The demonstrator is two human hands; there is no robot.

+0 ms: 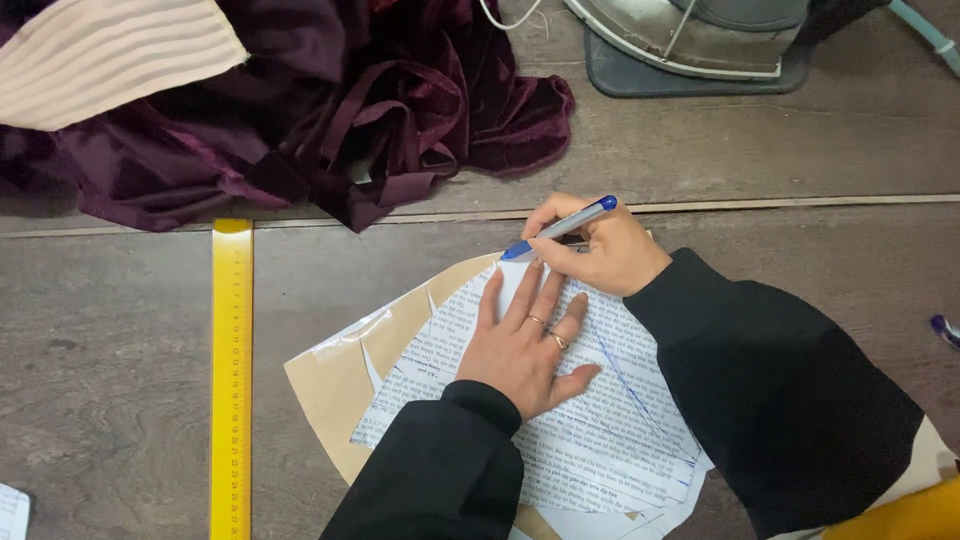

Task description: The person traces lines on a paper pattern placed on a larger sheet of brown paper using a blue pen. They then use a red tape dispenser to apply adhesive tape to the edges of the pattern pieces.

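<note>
A yellow ruler is laid along the wooden table's left side; purple velvet fabric is heaped at its far edge, an iron beside it

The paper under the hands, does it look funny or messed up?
A bit. The printed paper is cut to an odd angled shape, with blue pen lines across the print. The left hand presses it flat; the right hand holds a pen.

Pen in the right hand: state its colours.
Silver pen, blue at cap end and tip; clearest in the head view.
</note>
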